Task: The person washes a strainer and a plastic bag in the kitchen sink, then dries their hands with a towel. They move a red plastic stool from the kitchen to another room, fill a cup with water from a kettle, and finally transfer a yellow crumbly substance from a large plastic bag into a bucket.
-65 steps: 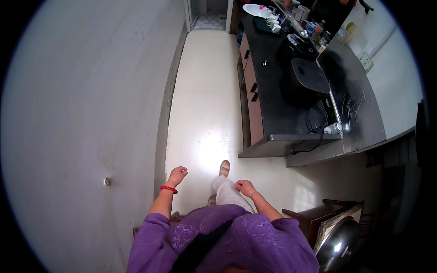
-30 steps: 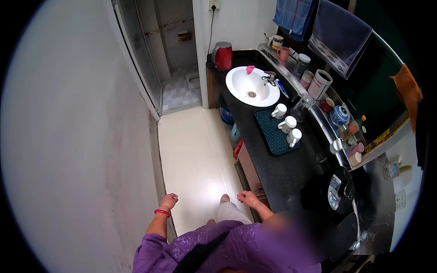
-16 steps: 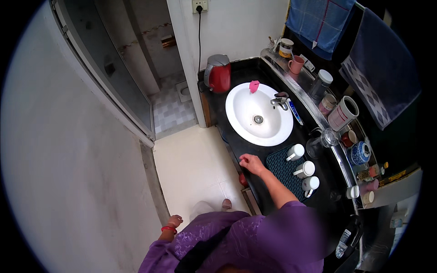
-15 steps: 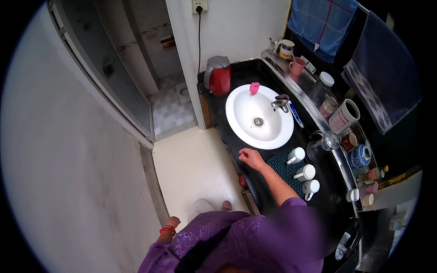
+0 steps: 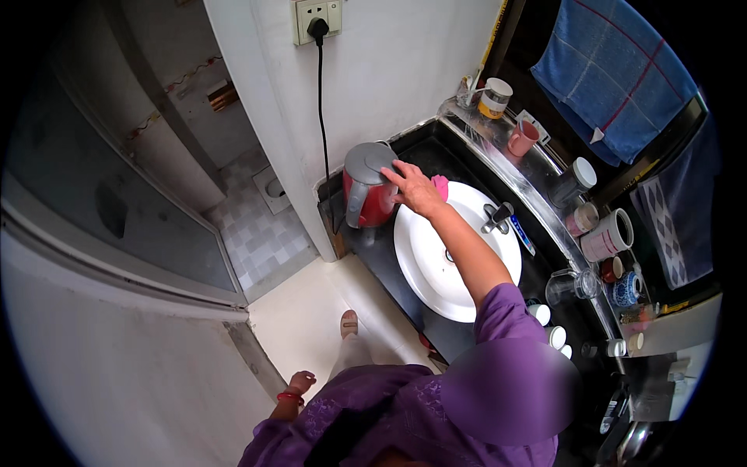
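Note:
My right hand (image 5: 416, 189) reaches across the basin to an electric kettle (image 5: 369, 187) with a red body, grey lid and grey handle. Its fingers are spread, and the fingertips lie at the edge of the lid, on or just beside it; whether they press on it I cannot tell. The kettle stands upright in the counter's far left corner. Beneath my right wrist, a pink cloth (image 5: 440, 187) lies on the rim of the white washbasin (image 5: 412, 268), partly hidden. My left hand (image 5: 302, 380), below a red bracelet, hangs empty at my side with loose fingers.
A black cord (image 5: 320, 117) runs from the wall socket (image 5: 317, 19) down behind the kettle. By the basin are a faucet (image 5: 496, 218) and a blue-and-white tube (image 5: 522, 235). White mugs (image 5: 555, 337), a glass pitcher (image 5: 572, 286) and a ledge with several jars line the right side.
My right hand has moved from the counter's front edge, near the mugs, forward over the basin to the kettle. The view has shifted closer to the kettle. My left hand still hangs down.

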Demonstrator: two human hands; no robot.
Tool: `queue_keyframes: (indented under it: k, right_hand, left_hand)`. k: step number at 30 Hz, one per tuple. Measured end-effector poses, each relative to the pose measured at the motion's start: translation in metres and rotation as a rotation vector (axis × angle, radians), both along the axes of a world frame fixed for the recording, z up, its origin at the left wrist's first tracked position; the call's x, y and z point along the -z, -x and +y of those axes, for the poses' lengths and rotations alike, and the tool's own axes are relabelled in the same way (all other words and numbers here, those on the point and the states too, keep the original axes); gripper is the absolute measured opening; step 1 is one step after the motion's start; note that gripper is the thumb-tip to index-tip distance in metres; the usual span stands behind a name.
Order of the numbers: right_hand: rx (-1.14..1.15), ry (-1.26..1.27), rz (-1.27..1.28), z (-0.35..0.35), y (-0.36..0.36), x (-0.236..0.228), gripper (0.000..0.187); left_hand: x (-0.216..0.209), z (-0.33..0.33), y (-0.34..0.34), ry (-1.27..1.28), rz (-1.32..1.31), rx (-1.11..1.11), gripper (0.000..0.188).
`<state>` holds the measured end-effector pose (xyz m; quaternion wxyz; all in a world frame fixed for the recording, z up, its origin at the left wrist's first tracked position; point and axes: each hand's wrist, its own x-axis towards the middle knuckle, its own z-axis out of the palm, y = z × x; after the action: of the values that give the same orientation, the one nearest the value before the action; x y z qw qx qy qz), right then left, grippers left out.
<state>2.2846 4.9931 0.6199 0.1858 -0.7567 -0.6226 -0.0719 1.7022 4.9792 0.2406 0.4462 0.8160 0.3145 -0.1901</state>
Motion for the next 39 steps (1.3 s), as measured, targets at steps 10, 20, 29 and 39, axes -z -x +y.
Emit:
queue_keyframes:
  k: [10, 20, 29, 39]
  right_hand:
    - [0.098, -0.098, 0.253, 0.034, -0.039, 0.005, 0.046]
    - [0.557, -0.969, 1.787, 0.004, -0.11, 0.08, 0.029]
    - [0.894, -0.928, 1.953, 0.007, -0.107, 0.179, 0.024]
    - [0.569, -1.004, 2.107, -0.017, -0.103, 0.166, 0.023]
  left_hand:
    - [-0.054, 0.217, -0.111, 0.324, -0.113, -0.761, 0.014]
    - [-0.033, 0.172, -0.075, 0.079, 0.027, -0.002, 0.009]
    - [-0.062, 0.178, -0.091, -0.16, -0.041, 0.532, 0.007]
    - [-0.084, 0.187, -0.144, 0.418, 0.069, -0.61, 0.014]
